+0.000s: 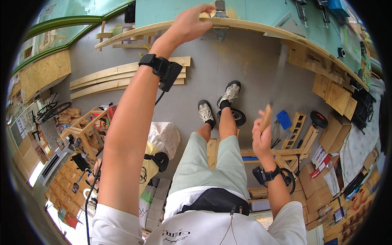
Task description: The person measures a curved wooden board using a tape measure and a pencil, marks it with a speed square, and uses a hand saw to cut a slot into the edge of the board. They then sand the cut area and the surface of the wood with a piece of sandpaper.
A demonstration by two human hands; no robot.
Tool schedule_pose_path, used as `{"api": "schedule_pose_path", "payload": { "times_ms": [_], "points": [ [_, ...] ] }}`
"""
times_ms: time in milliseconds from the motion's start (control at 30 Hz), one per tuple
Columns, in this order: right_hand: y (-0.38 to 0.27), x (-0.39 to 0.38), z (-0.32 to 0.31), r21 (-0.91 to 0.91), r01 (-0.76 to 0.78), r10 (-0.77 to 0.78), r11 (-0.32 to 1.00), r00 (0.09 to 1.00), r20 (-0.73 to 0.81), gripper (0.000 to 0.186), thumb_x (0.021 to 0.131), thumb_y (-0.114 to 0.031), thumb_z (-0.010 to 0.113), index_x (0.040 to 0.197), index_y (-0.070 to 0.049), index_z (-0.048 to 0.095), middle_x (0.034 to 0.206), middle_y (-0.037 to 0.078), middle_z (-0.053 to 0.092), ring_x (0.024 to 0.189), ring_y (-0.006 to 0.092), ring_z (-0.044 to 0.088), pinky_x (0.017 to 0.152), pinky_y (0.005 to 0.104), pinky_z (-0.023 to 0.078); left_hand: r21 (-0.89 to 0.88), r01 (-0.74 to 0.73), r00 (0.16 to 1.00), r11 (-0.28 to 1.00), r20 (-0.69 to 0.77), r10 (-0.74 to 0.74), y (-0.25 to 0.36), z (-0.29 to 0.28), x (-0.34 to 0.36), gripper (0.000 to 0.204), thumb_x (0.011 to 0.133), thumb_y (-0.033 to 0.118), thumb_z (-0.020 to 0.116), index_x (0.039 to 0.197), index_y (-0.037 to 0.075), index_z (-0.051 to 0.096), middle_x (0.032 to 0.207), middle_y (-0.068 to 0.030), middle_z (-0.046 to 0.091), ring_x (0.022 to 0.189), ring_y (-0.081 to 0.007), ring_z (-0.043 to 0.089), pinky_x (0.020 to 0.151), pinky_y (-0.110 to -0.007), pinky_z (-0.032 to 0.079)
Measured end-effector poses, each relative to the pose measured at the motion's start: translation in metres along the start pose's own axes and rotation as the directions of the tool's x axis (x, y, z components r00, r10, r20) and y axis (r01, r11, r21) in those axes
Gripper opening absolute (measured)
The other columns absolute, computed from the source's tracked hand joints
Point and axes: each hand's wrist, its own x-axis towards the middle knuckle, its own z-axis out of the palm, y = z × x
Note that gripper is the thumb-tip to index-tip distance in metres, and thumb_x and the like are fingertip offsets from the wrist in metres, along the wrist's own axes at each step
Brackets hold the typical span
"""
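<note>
My left hand (pixel 191 24) reaches far forward and wraps over a long wooden board (pixel 253 27), just left of a metal vise (pixel 221 30). The board lies along the near edge of a green workbench and looks bowed by the lens. In my right hand (pixel 261 136) is a handsaw (pixel 267 116), held by its light wooden handle. Its thin blade is smeared by motion and points forward, its tip close to the board's near side right of the vise. I cannot tell whether the blade touches the board.
Sawdust lies on the green benchtop (pixel 261 9) behind the vise. Clamps (pixel 301 11), a set square (pixel 286 22) and a tape measure (pixel 341 52) are on its right. Several planks (pixel 130 75) lie on the floor at left. Wood pieces (pixel 335 96) and cardboard boxes (pixel 335 136) stand at right.
</note>
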Motion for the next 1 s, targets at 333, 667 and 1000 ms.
{"api": "schedule_pose_path", "payload": {
  "times_ms": [333, 667, 1000],
  "points": [
    [-0.080, 0.132, 0.089, 0.054, 0.073, -0.064, 0.996, 0.984, -0.165, 0.053, 0.110, -0.039, 0.045, 0.149, -0.003, 0.046, 0.076, 0.010, 0.058, 0.067, 0.0201, 0.057, 0.066, 0.0353, 0.049, -0.702, 0.236, 0.936, 0.672, -0.021, -0.351, 0.067, 0.023, 0.046, 0.058, 0.102, 0.032, 0.061, 0.144, -0.006, 0.051, 0.094, -0.0183, 0.073, 0.080, -0.0222, 0.066, 0.073, -0.036, 0.054],
    [-0.080, 0.137, 0.100, 0.042, 0.101, -0.091, 0.994, 0.975, -0.205, 0.054, 0.111, -0.041, 0.044, 0.149, -0.004, 0.045, 0.074, 0.010, 0.057, 0.063, 0.0210, 0.057, 0.063, 0.0352, 0.049, -0.660, 0.227, 0.961, 0.716, 0.035, -0.273, 0.057, 0.028, 0.049, 0.051, 0.099, 0.023, 0.062, 0.144, -0.001, 0.054, 0.082, -0.0123, 0.070, 0.072, -0.0192, 0.063, 0.067, -0.035, 0.050],
    [-0.095, 0.147, 0.098, 0.027, 0.135, -0.128, 0.990, 0.974, -0.185, 0.050, 0.109, -0.028, 0.046, 0.153, -0.006, 0.038, 0.080, 0.017, 0.065, 0.068, 0.0345, 0.064, 0.065, 0.0432, 0.051, -0.744, 0.257, 0.954, 0.617, 0.092, -0.287, 0.052, 0.033, 0.048, 0.054, 0.100, 0.021, 0.063, 0.147, -0.003, 0.050, 0.090, -0.0131, 0.071, 0.081, -0.0178, 0.065, 0.073, -0.033, 0.053]
  ]
}}
